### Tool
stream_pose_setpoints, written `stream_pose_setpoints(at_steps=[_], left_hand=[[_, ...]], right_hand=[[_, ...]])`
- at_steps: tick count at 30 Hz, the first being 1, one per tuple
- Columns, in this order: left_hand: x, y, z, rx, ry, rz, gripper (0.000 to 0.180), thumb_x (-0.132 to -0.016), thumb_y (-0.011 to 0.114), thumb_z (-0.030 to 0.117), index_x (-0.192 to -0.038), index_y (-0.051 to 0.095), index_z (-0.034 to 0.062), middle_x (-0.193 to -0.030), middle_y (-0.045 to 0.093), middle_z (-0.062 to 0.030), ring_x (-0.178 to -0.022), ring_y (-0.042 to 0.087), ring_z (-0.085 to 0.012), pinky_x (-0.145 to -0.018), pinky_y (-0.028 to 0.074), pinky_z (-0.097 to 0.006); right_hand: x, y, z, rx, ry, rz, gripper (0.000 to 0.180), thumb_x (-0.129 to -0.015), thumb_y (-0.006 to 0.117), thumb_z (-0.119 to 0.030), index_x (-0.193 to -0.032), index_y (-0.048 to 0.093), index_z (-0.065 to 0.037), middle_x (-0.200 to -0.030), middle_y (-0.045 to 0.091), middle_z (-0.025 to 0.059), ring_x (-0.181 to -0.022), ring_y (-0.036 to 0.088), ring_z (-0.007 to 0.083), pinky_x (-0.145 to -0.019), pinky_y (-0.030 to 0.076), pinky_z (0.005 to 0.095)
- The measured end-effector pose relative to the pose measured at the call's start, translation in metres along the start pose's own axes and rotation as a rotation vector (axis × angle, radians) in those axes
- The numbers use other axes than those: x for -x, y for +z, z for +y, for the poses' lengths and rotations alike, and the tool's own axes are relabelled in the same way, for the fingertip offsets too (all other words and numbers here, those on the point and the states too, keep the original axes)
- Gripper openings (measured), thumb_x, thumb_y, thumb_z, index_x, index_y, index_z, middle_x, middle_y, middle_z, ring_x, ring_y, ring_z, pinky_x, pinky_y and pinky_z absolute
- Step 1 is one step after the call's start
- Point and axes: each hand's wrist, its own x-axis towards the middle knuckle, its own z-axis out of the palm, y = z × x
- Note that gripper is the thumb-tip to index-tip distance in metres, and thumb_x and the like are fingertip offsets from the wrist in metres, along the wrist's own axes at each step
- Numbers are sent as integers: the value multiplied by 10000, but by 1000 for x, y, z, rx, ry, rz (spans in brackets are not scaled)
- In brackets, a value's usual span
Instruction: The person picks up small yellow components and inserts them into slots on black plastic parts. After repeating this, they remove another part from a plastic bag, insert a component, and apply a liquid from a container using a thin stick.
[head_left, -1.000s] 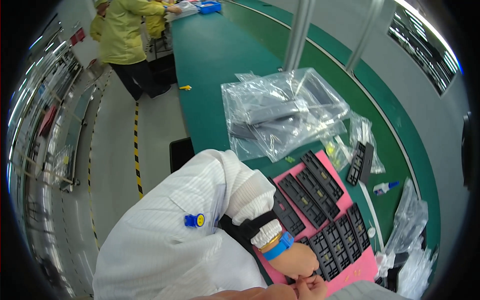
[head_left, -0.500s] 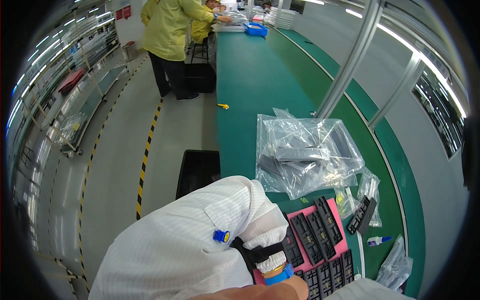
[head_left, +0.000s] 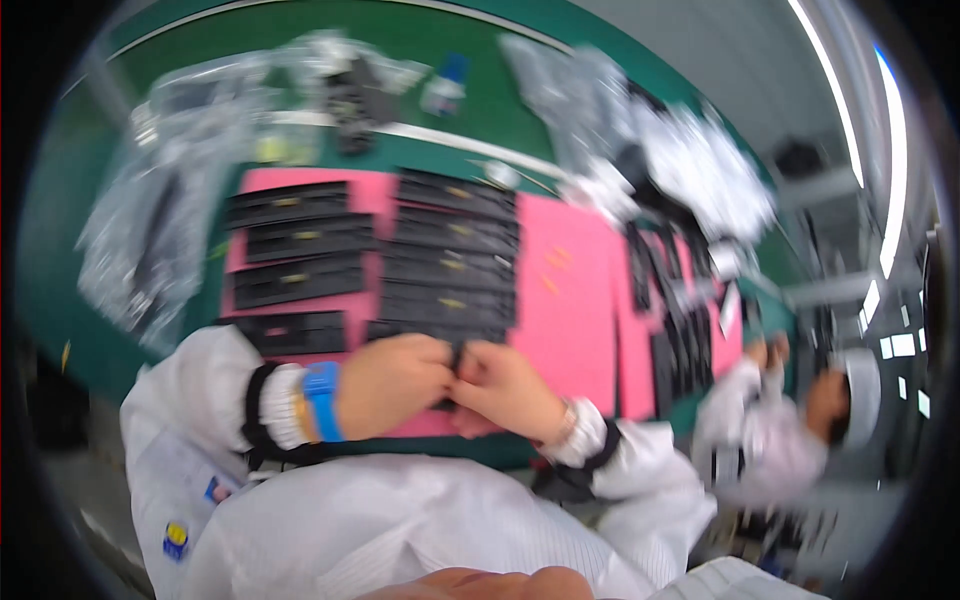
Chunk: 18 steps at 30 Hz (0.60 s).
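My left hand (head_left: 395, 385), with a blue band at its wrist, and my right hand (head_left: 508, 392) meet at the near edge of a pink mat (head_left: 565, 230). The fingers of both are bent and pressed together. Something dark shows between them, but blur and the fingers hide what it is. Just beyond lie two columns of long black plastic parts (head_left: 455, 235), several with small yellowish pieces on them. One black part (head_left: 290, 332) lies right beside my left hand. Small yellowish strips (head_left: 555, 265) rest on the bare pink surface to the right.
Clear plastic bags (head_left: 150, 230) holding dark parts lie at left. A black part (head_left: 350, 105) and a blue-capped bottle (head_left: 445, 85) stand farther back. More bags (head_left: 700, 170) and black parts (head_left: 680, 320) are at right, near a co-worker (head_left: 770, 420) in white.
The view has swung right, from along the green table to the pink mat in front of me. Both my hands now show together; before, my left arm covered much of the mat.
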Motion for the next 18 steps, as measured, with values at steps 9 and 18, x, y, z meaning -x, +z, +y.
stream_pose_setpoints(at_steps=[9, 18], left_hand=[[-17, -1, 12, 76, -160, -30, 102, -790, 766, 53, -874, 720, 18, -914, 654, -101, -872, 626, -311, -778, 530, -408], [-14, -3, 11, 100, -174, -38, 114, -784, 745, 69, -882, 708, 25, -902, 612, -99, -871, 603, -309, -786, 528, -387]], right_hand=[[12, -9, 3, 64, 1, 23, 158, -944, 636, -42, -864, 514, 20, -697, 721, 139, -616, 749, 191, -507, 590, 283], [6, -9, 7, -28, 54, -21, 130, -960, 626, -1, -915, 507, 21, -776, 720, 144, -695, 759, 193, -580, 629, 294]])
